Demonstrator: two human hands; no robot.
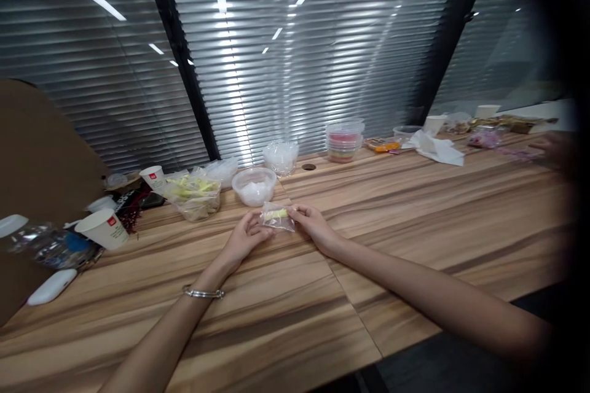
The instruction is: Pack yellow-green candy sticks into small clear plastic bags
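Observation:
A small clear plastic bag [278,217] with a yellow piece inside lies between my two hands, low over the wooden table. My left hand [246,234] pinches its left edge. At its right edge, my right hand [314,226] has its fingers closed on the plastic. Just behind the bag stands a round clear bowl [254,186] with something white in it. To the left of that bowl is a clear container [196,196] full of yellow pieces in plastic.
Paper cups [105,229], a bottle [59,247] and a white object [52,287] stand at the left. Stacked tubs [343,140], an orange packet [383,145] and tissue [434,147] line the back. Another person's hand [550,146] is at far right.

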